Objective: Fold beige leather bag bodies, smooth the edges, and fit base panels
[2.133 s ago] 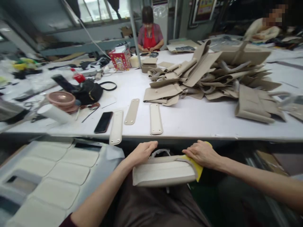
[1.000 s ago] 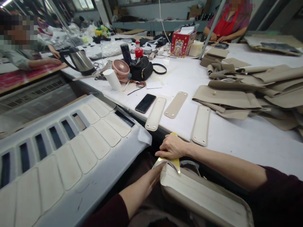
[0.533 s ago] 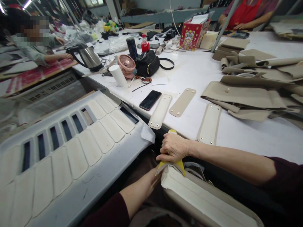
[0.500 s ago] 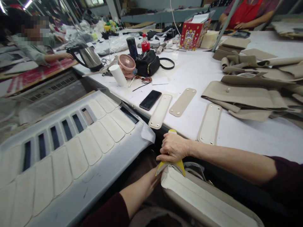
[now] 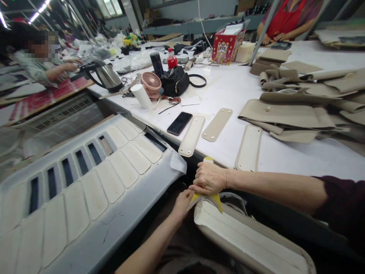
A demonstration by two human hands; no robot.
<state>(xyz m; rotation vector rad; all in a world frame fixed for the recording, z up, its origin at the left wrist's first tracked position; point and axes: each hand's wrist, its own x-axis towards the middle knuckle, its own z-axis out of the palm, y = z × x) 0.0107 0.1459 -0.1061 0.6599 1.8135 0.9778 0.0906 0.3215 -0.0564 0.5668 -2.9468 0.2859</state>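
Note:
My right hand [image 5: 210, 177] is closed around a yellow hand tool [image 5: 216, 199] with a concave, crescent-shaped lower edge. Its rounded top pokes out above my fist. That curved edge sits over the near end of a beige bag [image 5: 242, 232], whose long pale side faces up and runs toward the lower right. My left hand [image 5: 182, 202] has its fingers bent against the tool's left corner, touching my right thumb; its own thumb is hidden. Behind the tool, a clear plastic piece [image 5: 232, 198] shows beside the bag.
Left of me lies a grey tray [image 5: 119, 201] with pale panels [image 5: 94, 194] and dark slots. On the white table [image 5: 219, 87] are beige strips [image 5: 218, 125], a phone [image 5: 179, 123], a pink fan [image 5: 151, 83], a black pouch [image 5: 175, 82] and stacked beige pieces [image 5: 288, 114]. Two people work beyond.
My left hand has come up from below the tool to its left corner, beside my right thumb. My right hand and the bag have hardly moved. The view has shifted slightly.

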